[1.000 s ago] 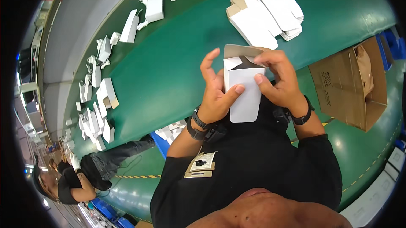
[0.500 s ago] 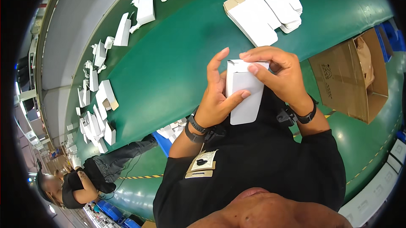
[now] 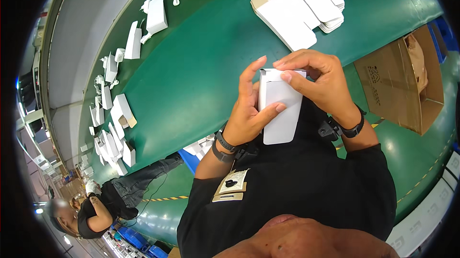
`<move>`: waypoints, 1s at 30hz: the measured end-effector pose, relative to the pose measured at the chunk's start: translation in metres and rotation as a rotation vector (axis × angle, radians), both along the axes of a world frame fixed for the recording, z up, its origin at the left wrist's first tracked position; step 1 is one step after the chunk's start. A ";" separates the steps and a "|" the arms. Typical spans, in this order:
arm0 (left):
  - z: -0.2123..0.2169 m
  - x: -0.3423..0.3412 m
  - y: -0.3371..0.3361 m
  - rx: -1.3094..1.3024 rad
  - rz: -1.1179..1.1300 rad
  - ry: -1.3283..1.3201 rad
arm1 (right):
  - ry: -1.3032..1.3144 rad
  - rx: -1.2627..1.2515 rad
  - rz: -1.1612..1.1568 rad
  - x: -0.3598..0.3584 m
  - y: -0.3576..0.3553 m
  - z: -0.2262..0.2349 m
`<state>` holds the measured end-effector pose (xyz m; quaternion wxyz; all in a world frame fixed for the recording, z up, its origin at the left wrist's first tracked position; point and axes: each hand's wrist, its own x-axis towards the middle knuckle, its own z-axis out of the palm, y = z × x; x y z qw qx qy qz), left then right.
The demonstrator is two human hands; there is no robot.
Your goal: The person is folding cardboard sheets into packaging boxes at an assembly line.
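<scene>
A small white carton (image 3: pixel 281 109) is held in front of my chest, its flapped end toward the table. My left hand (image 3: pixel 250 107) grips its left side, thumb across the front face and index finger raised off the box. At the flapped end, my right hand (image 3: pixel 318 78) pinches the top with thumb on the front and fingers over the far edge. Whether the flap is fully tucked I cannot tell. Beyond my hands, stacks of flat white cartons (image 3: pixel 283 16) with brown insides lie on the green table (image 3: pixel 201 61).
White boxes and chargers with cables (image 3: pixel 155 16) sit on the strip along the far left side. More white boxes (image 3: pixel 112 145) cluster at the left. A large brown cardboard box (image 3: pixel 395 85) stands at the right. A co-worker (image 3: pixel 103 205) is at the lower left.
My hands and the carton stay in nearly the same grip. The boxes and chargers at the far left have shifted slightly in view. The co-worker's head and gloved hand have moved a little.
</scene>
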<state>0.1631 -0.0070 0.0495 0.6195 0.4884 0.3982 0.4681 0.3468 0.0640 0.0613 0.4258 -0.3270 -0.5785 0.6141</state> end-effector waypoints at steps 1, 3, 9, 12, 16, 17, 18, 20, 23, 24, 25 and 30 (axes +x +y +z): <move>-0.001 0.000 0.002 -0.006 -0.004 0.006 | 0.000 -0.005 -0.002 0.000 0.002 -0.001; -0.003 0.004 0.005 0.007 -0.003 0.035 | -0.032 -0.067 0.000 0.004 0.008 -0.001; -0.012 0.014 0.019 -0.004 -0.014 -0.057 | 0.016 -0.025 0.071 0.020 0.022 -0.013; -0.016 0.022 0.026 -0.027 0.005 -0.085 | 0.017 -0.080 0.106 0.032 0.026 -0.021; -0.018 0.029 0.035 -0.052 0.048 -0.115 | -0.011 0.202 0.022 0.035 0.026 -0.035; -0.019 0.031 0.037 -0.032 0.049 -0.102 | -0.027 0.228 0.034 0.035 0.027 -0.037; -0.020 0.032 0.039 -0.032 0.048 -0.100 | -0.044 0.256 0.045 0.036 0.028 -0.038; -0.019 0.034 0.044 -0.051 0.039 -0.130 | -0.093 0.266 0.067 0.041 0.031 -0.035; -0.019 0.027 0.057 0.044 0.119 0.057 | -0.212 0.385 0.029 0.050 0.043 -0.028; -0.021 0.018 0.061 0.073 0.177 0.176 | -0.276 0.483 -0.027 0.051 0.048 -0.025; -0.024 0.002 0.076 0.101 0.329 0.348 | -0.419 0.555 -0.080 0.057 0.057 -0.024; -0.028 -0.120 0.151 -0.040 0.670 -0.033 | -0.936 0.895 -0.159 0.073 0.080 -0.005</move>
